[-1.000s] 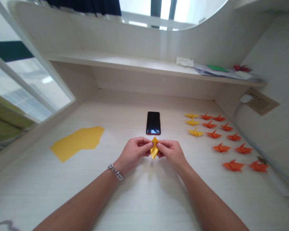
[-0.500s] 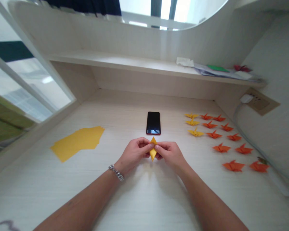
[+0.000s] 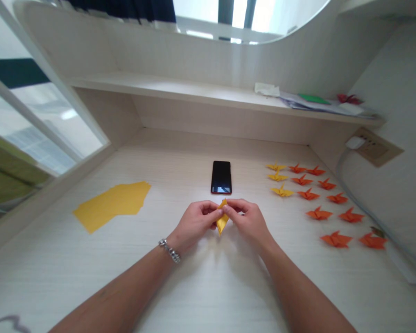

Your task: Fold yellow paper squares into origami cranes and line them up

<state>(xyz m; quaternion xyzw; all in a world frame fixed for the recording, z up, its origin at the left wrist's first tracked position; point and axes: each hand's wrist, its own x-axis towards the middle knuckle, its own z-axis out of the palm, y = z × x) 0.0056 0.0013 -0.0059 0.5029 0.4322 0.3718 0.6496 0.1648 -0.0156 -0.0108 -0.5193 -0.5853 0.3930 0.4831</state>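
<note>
Head view: a small folded piece of yellow paper (image 3: 222, 224) is pinched between the thumbs and fingers of both hands, above the desk (image 3: 180, 296) and just on the near side of a dark phone (image 3: 221, 177). The left hand (image 3: 197, 221) grasps it from one side and the right hand (image 3: 248, 219) from the other, their thumbs close together over its upper part. The thumbs cover some of the paper, so its creases there cannot be read, and the fingertips behind it are mostly hidden. A chain bracelet (image 3: 169, 251) circles the left wrist; both forearms are cut off at the bottom edge.

Off to the left lie flat yellow sheets (image 3: 113, 203), overlapping, so their number cannot be told. On the right stand three yellow cranes (image 3: 282, 191) and, beside them, ten orange cranes (image 3: 319, 213). A small dark object (image 3: 377, 231) shows behind the nearest one on the far right, too unclear to name. A pale cable (image 3: 357, 199) runs past them from a wall socket (image 3: 376, 147) and out of the picture. On the shelf (image 3: 180, 88) above, stacked papers (image 3: 305, 102) are blurred, and the mirror (image 3: 263, 21) is cropped at the top.
</note>
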